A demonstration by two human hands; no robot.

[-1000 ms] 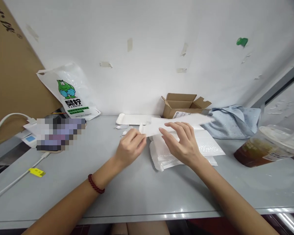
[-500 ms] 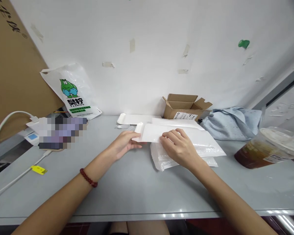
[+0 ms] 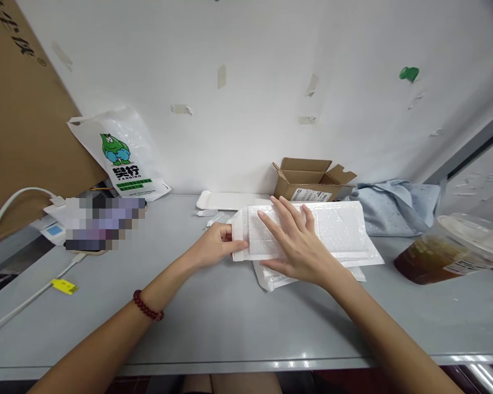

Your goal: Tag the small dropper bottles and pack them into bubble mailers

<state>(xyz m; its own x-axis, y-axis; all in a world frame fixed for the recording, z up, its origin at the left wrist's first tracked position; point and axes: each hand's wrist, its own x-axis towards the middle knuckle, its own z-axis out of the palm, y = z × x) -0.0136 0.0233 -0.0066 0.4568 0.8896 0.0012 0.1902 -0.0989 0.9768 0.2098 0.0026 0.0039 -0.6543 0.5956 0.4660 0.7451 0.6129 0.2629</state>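
A white padded envelope (image 3: 337, 232) lies over other white packaging (image 3: 267, 280) on the grey desk. Its flap end points left, and my left hand (image 3: 216, 243) pinches that end between thumb and fingers. Spread fingers of my right hand (image 3: 296, 241) rest flat on the envelope's middle. Behind the left hand lie another white envelope (image 3: 230, 200) and a small clear plastic piece (image 3: 205, 213). Whatever the envelope contains is hidden.
An open cardboard box (image 3: 304, 180) stands against the wall. To the right are a blue cloth (image 3: 398, 205) and a lidded drink cup (image 3: 439, 251). A white printed bag (image 3: 123, 153), a white cable (image 3: 20, 194) and a blurred-out phone-like item (image 3: 107, 221) are at left.
The envelope's flap end has come nearer and its bubbled face now lies flat. My right hand has gone from curled fingers to spread ones on top. The left keeps hold of the end.
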